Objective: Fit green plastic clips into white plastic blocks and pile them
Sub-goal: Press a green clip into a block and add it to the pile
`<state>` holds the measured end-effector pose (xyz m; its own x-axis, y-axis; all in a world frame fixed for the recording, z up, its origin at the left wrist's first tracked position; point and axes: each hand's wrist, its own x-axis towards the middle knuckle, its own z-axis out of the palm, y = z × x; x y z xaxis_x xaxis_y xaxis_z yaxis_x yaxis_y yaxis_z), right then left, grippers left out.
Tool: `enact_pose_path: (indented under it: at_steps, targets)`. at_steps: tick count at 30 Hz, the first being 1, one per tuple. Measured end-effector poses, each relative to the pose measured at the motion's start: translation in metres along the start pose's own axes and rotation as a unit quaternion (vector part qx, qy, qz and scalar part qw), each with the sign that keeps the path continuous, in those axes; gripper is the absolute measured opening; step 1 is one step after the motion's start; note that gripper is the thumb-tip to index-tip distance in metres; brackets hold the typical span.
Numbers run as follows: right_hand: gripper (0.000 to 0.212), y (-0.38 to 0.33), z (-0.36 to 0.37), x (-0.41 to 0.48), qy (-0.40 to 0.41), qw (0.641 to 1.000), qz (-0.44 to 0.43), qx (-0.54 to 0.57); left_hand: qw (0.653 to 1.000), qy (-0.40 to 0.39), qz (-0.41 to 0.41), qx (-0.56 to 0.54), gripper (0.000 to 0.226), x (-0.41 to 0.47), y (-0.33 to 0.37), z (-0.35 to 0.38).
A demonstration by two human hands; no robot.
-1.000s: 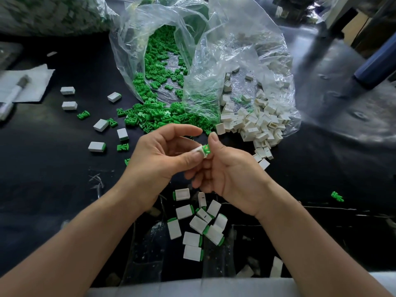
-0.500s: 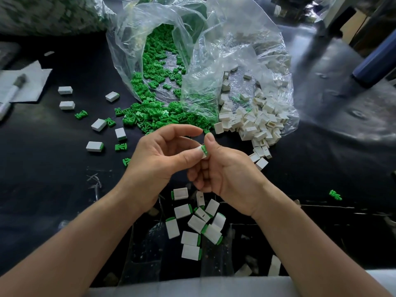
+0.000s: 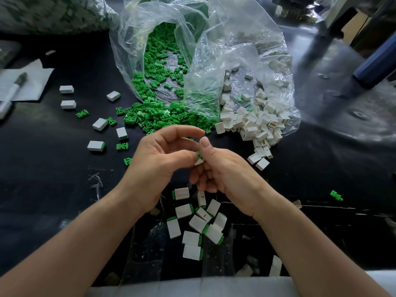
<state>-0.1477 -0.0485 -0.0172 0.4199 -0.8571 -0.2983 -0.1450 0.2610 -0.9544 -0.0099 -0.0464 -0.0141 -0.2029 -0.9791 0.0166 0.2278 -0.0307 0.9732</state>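
Left hand [image 3: 158, 161] and right hand [image 3: 227, 168] pinch one white block [image 3: 198, 162], green clip [image 3: 200, 154] partly in; next probably: press it home, drop onto finished pile [image 3: 199, 226].

Soft daylight from the upper right glares off the plastic bags [image 3: 214, 50]; wide-angle edges bend and blur.

block [image 3: 198, 161] mostly hidden between left hand [image 3: 158, 163] and right hand [image 3: 225, 172]; marker [image 3: 15, 91] cut off at left edge.
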Motion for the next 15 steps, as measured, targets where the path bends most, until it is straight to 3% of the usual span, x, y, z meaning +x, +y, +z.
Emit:
enact_pose_path:
  at_steps: [9, 13, 15]
  targets:
    - [0.070, 0.0004, -0.0057, 0.0000, 0.005, 1.000, -0.002, -0.028, 1.000, -0.016, 0.005, -0.021, 0.033, -0.0003, -0.0035, 0.0014]
    - [0.045, -0.0018, -0.0034, -0.0019, 0.028, 0.999, -0.026, -0.005, 0.999, 0.003, -0.001, -0.034, 0.030, 0.0013, -0.0049, -0.0009]
    - [0.052, -0.0009, -0.0020, -0.0014, 0.042, 0.998, -0.037, -0.036, 1.000, 0.001, -0.001, -0.031, 0.032, 0.0012, -0.0051, -0.0010]
